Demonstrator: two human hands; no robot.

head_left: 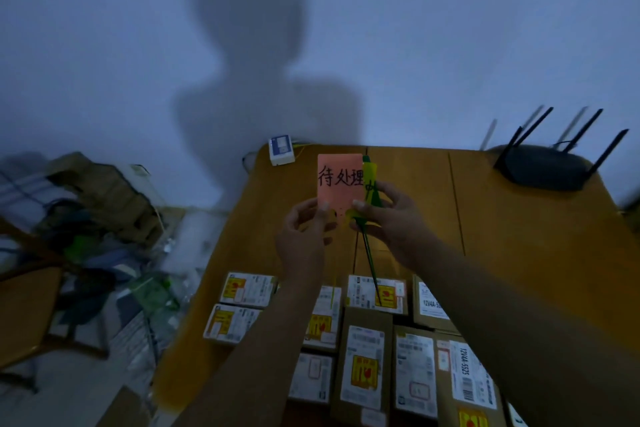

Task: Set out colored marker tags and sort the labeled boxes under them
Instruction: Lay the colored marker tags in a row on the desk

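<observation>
I hold a pink marker tag [337, 177] with black handwritten characters upright above the wooden table [519, 218]. My left hand [304, 232] pinches its lower left corner. My right hand [388, 215] grips a yellow tag [370, 177] and a green tag [375, 199] fanned out behind the pink one, their thin stakes [370, 263] hanging down. Several labeled cardboard boxes [367, 357] lie packed together on the near part of the table, under my forearms. Most carry white shipping labels and yellow-red stickers.
A black router [543, 166] with antennas sits at the table's far right corner. A small white-blue device [281, 149] rests at the far left corner. A chair [31, 305] and cluttered bags [104, 218] fill the floor to the left. A wall stands behind the table.
</observation>
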